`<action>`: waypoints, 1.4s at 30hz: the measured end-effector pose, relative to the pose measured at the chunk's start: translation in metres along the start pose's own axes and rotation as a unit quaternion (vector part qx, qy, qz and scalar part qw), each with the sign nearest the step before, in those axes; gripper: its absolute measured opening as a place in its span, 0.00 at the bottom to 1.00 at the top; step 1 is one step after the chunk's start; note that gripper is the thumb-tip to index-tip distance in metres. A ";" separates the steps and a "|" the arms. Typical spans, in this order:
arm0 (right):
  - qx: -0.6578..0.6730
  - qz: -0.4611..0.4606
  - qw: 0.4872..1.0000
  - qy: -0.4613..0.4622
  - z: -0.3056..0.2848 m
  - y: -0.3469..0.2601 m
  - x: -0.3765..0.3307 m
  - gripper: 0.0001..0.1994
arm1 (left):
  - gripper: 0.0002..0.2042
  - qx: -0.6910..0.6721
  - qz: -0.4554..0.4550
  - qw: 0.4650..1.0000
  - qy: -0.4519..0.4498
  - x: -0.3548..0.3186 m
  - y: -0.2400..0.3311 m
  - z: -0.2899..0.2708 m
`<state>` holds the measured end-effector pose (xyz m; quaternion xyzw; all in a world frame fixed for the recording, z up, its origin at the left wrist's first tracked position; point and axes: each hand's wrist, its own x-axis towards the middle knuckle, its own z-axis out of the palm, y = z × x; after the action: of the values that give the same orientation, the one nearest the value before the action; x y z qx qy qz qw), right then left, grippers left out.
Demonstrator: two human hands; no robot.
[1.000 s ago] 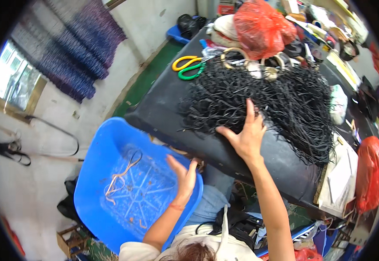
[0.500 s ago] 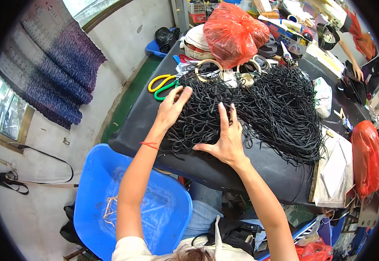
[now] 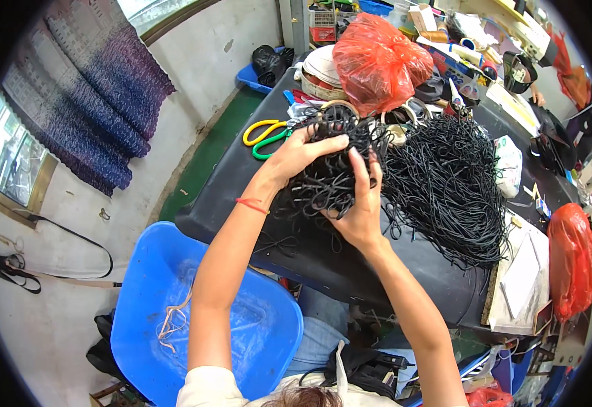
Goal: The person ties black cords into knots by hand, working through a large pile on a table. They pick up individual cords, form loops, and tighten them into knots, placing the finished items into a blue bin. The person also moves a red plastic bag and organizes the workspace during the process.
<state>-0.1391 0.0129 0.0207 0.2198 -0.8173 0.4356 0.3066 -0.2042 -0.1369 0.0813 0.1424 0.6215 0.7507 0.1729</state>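
My left hand and my right hand are closed round a tangled bunch of black cords, gripping it from both sides at the table's near left part. The bunch looks gathered up, with loops hanging below; some fingers are hidden in it. A larger heap of the same thin black cords lies just right of my right hand. Left of my left hand are scissors with one yellow and one green handle, their blades hidden behind the hand and cords.
A blue plastic tub with a few pale strips stands below the dark table. Behind the cords sit a tied red plastic bag and a roll of pale band. A board with white pieces and another red bag are at right.
Both hands have closed on the left part of the cords and drawn it together, apart from the larger heap. Bare table now shows where those cords were spread.
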 end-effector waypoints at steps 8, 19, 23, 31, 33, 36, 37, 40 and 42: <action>0.059 -0.119 0.990 0.037 0.011 -0.088 0.013 0.42 | 0.20 0.063 0.087 0.981 0.164 -0.112 0.071 0.002; 0.080 -0.078 0.837 -0.536 0.090 -0.220 -0.189 0.49 | 0.27 0.034 -0.166 0.878 0.448 -0.485 -0.140 -0.074; 0.136 -0.031 0.911 -0.388 0.061 -0.180 -0.157 0.38 | 0.28 0.269 -0.366 0.833 0.316 -0.481 -0.164 -0.086; -0.255 0.110 0.953 -0.117 0.016 -0.034 -0.065 0.28 | 0.22 0.531 0.121 0.817 0.192 -0.192 -0.043 -0.022; -0.266 0.095 0.948 -0.146 0.033 -0.047 -0.062 0.25 | 0.21 0.547 0.113 0.815 0.153 -0.155 -0.070 -0.020; -0.170 0.004 0.960 -0.221 0.062 -0.075 -0.075 0.24 | 0.21 0.540 0.139 0.821 0.125 -0.162 -0.076 -0.023; -0.126 0.001 0.958 -0.257 0.067 -0.094 -0.080 0.24 | 0.22 0.468 0.156 0.862 0.114 -0.183 -0.081 -0.023; -0.012 -0.023 0.968 -0.249 0.097 -0.155 -0.141 0.21 | 0.19 0.418 0.158 0.834 0.324 -0.273 -0.103 -0.019; 0.106 -0.027 0.945 -0.309 0.097 -0.182 -0.171 0.19 | 0.23 0.335 0.050 0.816 0.468 -0.355 -0.125 -0.033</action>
<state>0.0672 -0.1489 -0.0350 0.3965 -0.8151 0.4216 0.0252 0.1114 -0.3000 -0.0469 -0.1463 0.8323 0.4799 -0.2355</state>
